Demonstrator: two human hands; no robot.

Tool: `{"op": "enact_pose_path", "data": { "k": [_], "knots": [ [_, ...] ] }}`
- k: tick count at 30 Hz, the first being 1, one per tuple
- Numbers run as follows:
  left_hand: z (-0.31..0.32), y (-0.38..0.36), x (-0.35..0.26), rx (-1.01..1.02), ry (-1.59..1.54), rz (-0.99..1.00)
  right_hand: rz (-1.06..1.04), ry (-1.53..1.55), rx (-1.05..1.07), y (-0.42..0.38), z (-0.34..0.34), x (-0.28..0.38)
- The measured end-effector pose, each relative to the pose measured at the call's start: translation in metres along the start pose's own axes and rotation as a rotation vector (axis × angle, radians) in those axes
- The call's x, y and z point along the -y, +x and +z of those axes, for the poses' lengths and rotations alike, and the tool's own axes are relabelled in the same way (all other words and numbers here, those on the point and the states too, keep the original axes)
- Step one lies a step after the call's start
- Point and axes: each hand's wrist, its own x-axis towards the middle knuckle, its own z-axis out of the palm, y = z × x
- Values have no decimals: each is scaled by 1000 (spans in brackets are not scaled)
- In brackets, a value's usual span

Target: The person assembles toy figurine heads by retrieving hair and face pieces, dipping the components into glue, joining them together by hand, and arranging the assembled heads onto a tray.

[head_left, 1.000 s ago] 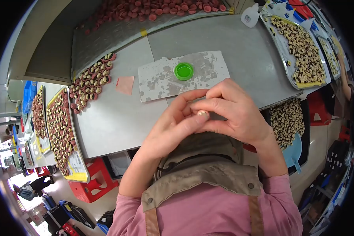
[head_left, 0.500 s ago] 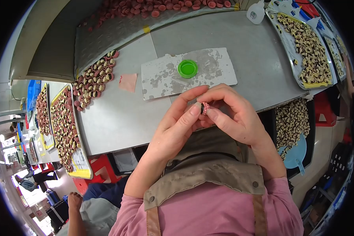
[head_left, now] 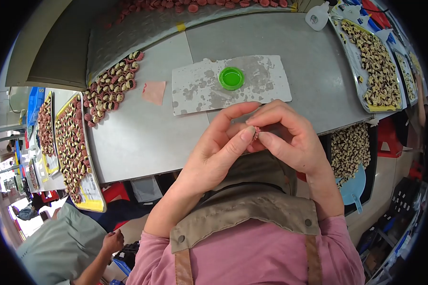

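Between my two hands, a small pink ridged shell piece [head_left: 256, 133] is pinched at the fingertips in front of the apron. My left hand [head_left: 218, 149] grips it with thumb and fingers from the left, and its thumb covers part of the piece. From the right, my right hand [head_left: 292, 140] closes on the same piece, thumb against its edge. A green round dish [head_left: 231, 78] rests beyond the hands on a stained white board [head_left: 195, 85]. Left of the board lies a pink cloth square [head_left: 154, 92].
Several pink shells with cream and dark fillings [head_left: 111, 90] lie at the left, beside a filled tray [head_left: 96, 192]. At right are a tray of cream-and-dark pieces [head_left: 378, 66], a white bottle [head_left: 317, 18] and a blue scoop [head_left: 354, 185]. A co-worker's hand [head_left: 113, 241] is at lower left.
My hands have turned the small piece slightly, and its dark part no longer shows. The co-worker at lower left has shifted, with their hand farther right. The view has moved slightly.
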Motion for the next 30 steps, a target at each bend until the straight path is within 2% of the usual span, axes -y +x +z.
{"op": "enact_pose_path", "data": {
  "k": [5, 9, 10, 11, 14, 16, 18, 20, 22, 24, 26, 27, 30],
  "knots": [
    [5, 1, 1, -8, -15, -5, -97, -160, 18, 0, -1, 2],
    [-3, -3, 7, -51, 21, 74, 94, -174, -69, -3, 9, 3],
    [-11, -7, 8, 16, -37, 127, 152, -146, -102, -4, 14, 1],
    [-13, -18, 1, -24, -62, 130, 95, -141, -88, -6, 13, -4],
    [-32, -67, -16, -247, -88, 202, 34, -196, -51, -10, 2, -12],
    [-48, -113, -46, -587, 139, 125, 63, -263, 18, -6, -5, -12],
    [-85, -155, -42, -827, 197, 363, 71, -314, 55, -7, -9, -9],
    [-128, -199, -42, -1169, 471, 548, 57, -324, 86, -6, -8, -11],
    [-179, -242, -42, -1465, 868, 585, 27, -335, 94, -5, -4, -13],
    [-210, -276, -43, -1732, 1257, 297, 3, -351, 112, -6, -1, -11],
    [-227, -300, -46, -1792, 1493, 51, -15, -365, 128, -6, 2, -10],
    [-234, -305, -47, -1818, 1538, 37, -13, -373, 125, -6, 2, -8],
    [-245, -305, -50, -1934, 1577, -198, -13, -375, 114, -7, 3, -7]
  ]
}}
